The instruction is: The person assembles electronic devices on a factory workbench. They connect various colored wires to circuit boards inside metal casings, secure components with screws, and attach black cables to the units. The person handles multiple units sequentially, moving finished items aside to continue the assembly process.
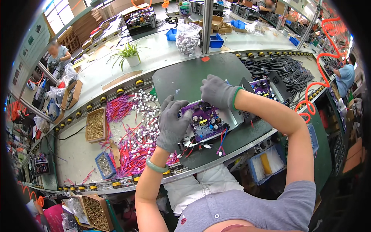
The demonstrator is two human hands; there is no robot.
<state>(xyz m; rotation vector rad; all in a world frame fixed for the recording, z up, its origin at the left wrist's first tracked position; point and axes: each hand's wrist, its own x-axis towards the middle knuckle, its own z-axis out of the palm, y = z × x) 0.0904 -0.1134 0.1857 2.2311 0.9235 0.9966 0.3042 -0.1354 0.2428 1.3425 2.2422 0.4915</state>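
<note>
A purple circuit board (206, 120) packed with components sits in an open metal case (234, 117) on the dark green work surface (176, 83). My left hand (172, 125), in a grey glove, is closed at the board's left edge, its thumb over the edge. Above the board's far edge, my gloved right hand (219, 92) has its fingers curled in; what they hold, if anything, is hidden. Red, blue and black wires (221, 147) with white plugs hang from the board's near side. Just right stands a second case with a purple board (263, 89).
Pink and purple wires (135, 149) with white connectors are heaped at left, near a box of brass-coloured parts (96, 125) and a blue bin (104, 165). Black cables (284, 73) lie at right. A coiled orange hose (322, 58) hangs there. Beyond stands a potted plant (133, 60).
</note>
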